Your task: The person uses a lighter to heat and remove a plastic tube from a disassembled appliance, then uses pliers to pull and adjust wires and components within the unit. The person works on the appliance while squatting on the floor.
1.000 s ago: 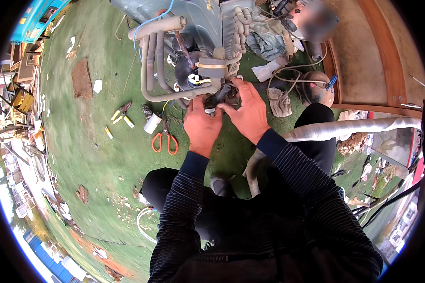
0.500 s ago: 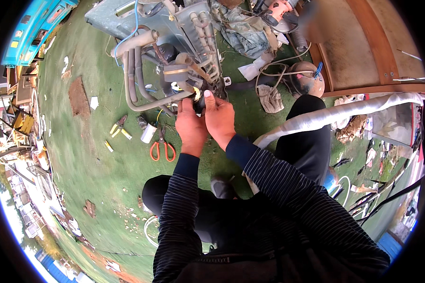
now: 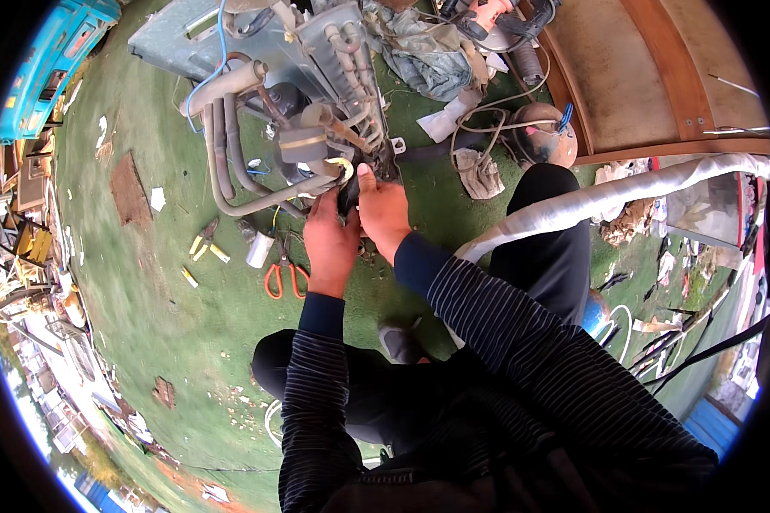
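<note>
**Both hands on the black part at the pipework**

Since a moment ago, the dismantled unit [image 3: 274, 77] sits nearer the middle of my view and my hands have drawn closer together. My left hand [image 3: 332, 244] and right hand [image 3: 383, 209] press side by side around a small black part [image 3: 348, 192], clamped on it at the end of the grey pipes [image 3: 231, 162]. It sits just in front of the unit, above the green ground [image 3: 162, 325]. Orange-handled scissors [image 3: 281, 275] and pliers [image 3: 204, 242] lie near my left wrist.
</note>
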Action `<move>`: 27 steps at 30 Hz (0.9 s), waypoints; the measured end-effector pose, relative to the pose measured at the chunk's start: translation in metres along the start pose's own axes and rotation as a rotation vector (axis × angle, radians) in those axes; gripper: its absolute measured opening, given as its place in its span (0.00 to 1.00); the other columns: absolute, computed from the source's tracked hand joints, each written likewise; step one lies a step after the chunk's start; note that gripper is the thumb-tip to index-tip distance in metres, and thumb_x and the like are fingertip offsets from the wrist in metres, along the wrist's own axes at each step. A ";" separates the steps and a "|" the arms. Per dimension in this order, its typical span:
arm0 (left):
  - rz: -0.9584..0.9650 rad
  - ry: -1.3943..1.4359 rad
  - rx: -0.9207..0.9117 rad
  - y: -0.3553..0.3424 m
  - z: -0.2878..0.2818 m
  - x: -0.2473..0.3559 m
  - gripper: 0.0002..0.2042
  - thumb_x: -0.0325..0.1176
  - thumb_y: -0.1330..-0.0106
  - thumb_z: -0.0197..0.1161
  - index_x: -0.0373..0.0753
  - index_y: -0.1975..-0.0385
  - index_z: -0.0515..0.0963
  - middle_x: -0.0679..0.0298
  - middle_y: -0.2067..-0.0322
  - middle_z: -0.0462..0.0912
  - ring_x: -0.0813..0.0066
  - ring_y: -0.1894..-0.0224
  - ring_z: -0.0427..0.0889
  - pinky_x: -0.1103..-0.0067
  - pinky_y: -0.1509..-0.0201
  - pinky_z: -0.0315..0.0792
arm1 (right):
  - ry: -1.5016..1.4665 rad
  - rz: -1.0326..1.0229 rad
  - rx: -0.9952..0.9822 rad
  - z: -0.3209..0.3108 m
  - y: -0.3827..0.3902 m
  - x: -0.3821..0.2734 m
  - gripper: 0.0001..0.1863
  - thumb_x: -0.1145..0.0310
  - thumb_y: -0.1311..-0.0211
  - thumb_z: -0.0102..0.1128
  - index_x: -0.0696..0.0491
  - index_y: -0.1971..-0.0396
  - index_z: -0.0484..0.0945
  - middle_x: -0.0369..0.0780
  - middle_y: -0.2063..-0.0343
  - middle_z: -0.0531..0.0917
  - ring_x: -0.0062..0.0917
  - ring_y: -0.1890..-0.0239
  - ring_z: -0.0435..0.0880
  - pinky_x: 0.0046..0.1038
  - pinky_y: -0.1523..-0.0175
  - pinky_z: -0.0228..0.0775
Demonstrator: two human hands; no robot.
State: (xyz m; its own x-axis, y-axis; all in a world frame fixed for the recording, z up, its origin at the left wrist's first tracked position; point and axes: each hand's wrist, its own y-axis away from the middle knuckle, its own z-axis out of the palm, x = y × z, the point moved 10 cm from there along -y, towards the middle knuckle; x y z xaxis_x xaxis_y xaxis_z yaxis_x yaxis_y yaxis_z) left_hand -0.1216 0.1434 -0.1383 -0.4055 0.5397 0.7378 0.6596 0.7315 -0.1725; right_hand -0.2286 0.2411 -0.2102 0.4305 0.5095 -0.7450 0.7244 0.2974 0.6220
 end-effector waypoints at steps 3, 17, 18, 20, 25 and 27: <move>0.014 0.080 -0.068 -0.003 -0.005 -0.003 0.18 0.30 0.36 0.70 0.30 0.47 0.81 0.43 0.53 0.85 0.43 0.53 0.85 0.61 0.48 0.79 | -0.263 0.114 -0.097 0.009 0.001 0.005 0.36 0.42 0.25 0.57 0.65 0.75 0.82 0.45 0.78 0.86 0.31 0.74 0.89 0.36 0.78 0.84; 0.161 -0.021 0.025 -0.001 -0.008 0.004 0.19 0.29 0.36 0.71 0.28 0.46 0.82 0.43 0.53 0.86 0.43 0.51 0.85 0.63 0.44 0.79 | -0.122 -0.034 -0.171 -0.009 0.003 0.008 0.24 0.55 0.25 0.61 0.63 0.71 0.85 0.43 0.77 0.87 0.25 0.77 0.87 0.32 0.70 0.81; 0.147 0.012 0.003 -0.002 -0.005 0.005 0.20 0.29 0.36 0.72 0.28 0.46 0.82 0.43 0.53 0.85 0.43 0.51 0.85 0.63 0.44 0.79 | -0.024 -0.115 -0.179 -0.021 -0.001 0.008 0.22 0.57 0.26 0.62 0.63 0.70 0.85 0.42 0.77 0.87 0.23 0.78 0.87 0.30 0.70 0.80; 0.105 0.053 -0.046 0.000 -0.009 0.001 0.21 0.30 0.37 0.73 0.29 0.46 0.81 0.43 0.52 0.85 0.43 0.50 0.84 0.63 0.43 0.78 | 0.019 -0.168 -0.192 -0.043 0.001 0.002 0.17 0.60 0.28 0.63 0.61 0.67 0.86 0.41 0.78 0.87 0.23 0.78 0.87 0.29 0.69 0.78; 0.013 0.126 0.028 0.001 -0.007 0.013 0.20 0.30 0.38 0.74 0.29 0.49 0.81 0.44 0.51 0.85 0.44 0.49 0.84 0.63 0.43 0.77 | 0.522 -0.518 -0.131 -0.094 -0.014 -0.040 0.15 0.63 0.30 0.64 0.59 0.54 0.85 0.47 0.67 0.89 0.34 0.69 0.89 0.35 0.62 0.80; -0.004 0.112 0.092 0.001 -0.005 0.010 0.17 0.30 0.36 0.74 0.29 0.51 0.81 0.47 0.54 0.86 0.50 0.52 0.86 0.66 0.45 0.78 | 0.562 -0.626 -0.115 -0.094 -0.009 -0.062 0.15 0.64 0.33 0.65 0.59 0.54 0.85 0.50 0.67 0.89 0.41 0.67 0.89 0.38 0.57 0.80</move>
State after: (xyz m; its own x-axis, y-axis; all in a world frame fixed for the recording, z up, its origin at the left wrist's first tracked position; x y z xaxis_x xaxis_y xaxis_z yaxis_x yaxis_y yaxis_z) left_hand -0.1220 0.1473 -0.1280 -0.3315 0.4904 0.8060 0.5949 0.7717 -0.2248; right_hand -0.3127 0.2827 -0.1467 -0.3854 0.5398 -0.7484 0.6671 0.7233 0.1782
